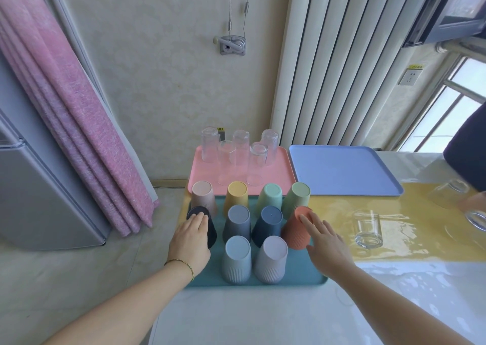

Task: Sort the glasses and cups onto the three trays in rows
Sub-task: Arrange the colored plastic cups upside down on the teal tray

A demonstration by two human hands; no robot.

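On the teal tray (302, 279) at the table's near left corner, ten plastic cups stand upside down in rows. The left hand (190, 242) curls around the black cup (210, 229) at the tray's left edge; the right hand (326, 242), fingers spread, rests fingertips on the orange cup (294, 232) at its right edge. Five inverted glasses (240, 152) stand on the pink tray (278, 171) behind; the blue tray (339, 171) lies beside it.
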